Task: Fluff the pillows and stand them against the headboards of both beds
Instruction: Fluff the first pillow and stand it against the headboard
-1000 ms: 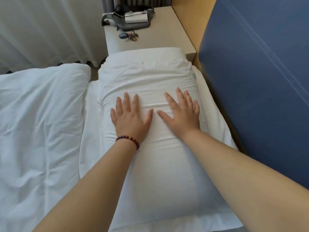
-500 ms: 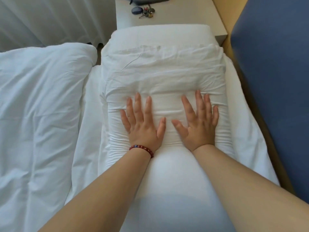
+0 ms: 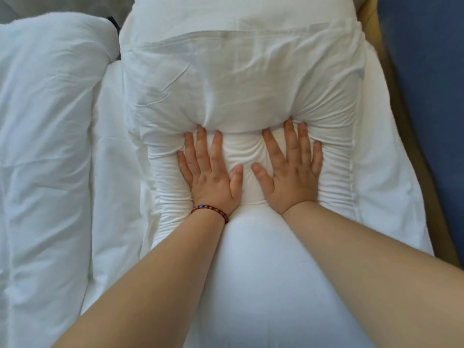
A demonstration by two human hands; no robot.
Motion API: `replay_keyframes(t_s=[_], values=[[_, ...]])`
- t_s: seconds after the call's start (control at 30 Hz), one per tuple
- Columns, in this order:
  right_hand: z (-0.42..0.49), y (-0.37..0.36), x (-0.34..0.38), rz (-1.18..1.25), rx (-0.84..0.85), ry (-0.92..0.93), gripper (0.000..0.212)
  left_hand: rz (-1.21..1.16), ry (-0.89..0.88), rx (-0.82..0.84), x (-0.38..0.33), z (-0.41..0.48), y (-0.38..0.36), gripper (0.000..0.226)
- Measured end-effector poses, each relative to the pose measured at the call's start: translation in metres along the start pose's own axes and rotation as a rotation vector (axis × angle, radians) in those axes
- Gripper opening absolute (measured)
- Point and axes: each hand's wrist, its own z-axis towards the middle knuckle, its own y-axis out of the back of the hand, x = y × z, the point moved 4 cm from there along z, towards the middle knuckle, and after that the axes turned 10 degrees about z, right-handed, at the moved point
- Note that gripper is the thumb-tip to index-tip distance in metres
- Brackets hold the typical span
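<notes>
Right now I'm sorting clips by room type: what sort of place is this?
Most likely a bedroom, perhaps a hotel room: a white pillow lies on a white bedsheet under the pressing left hand and right hand, a white duvet is bunched beside it, and a padded blue headboard stands alongside.

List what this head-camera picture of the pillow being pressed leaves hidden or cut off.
1. Head view: the pillow runs past the top edge at its far end.
2. Its near end lies under both forearms and the bottom edge.
3. The left hand and right hand lie palm down, hiding the contact beneath.
4. The headboard is cut off by the right edge.
</notes>
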Motion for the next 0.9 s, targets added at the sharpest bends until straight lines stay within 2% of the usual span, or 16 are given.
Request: replay_keyframes(t_s=[0.6,0.9], values=[[0.003,-0.026,-0.002,0.011,0.17,-0.023,0.065,0.059,0.039,0.113,-0.001,0.001,-0.017,0.065],[-0.001,-0.035,-0.004,0.003,0.129,0.009,0.063,0.01,0.054,0.096,0.0,-0.001,-0.019,0.066]])
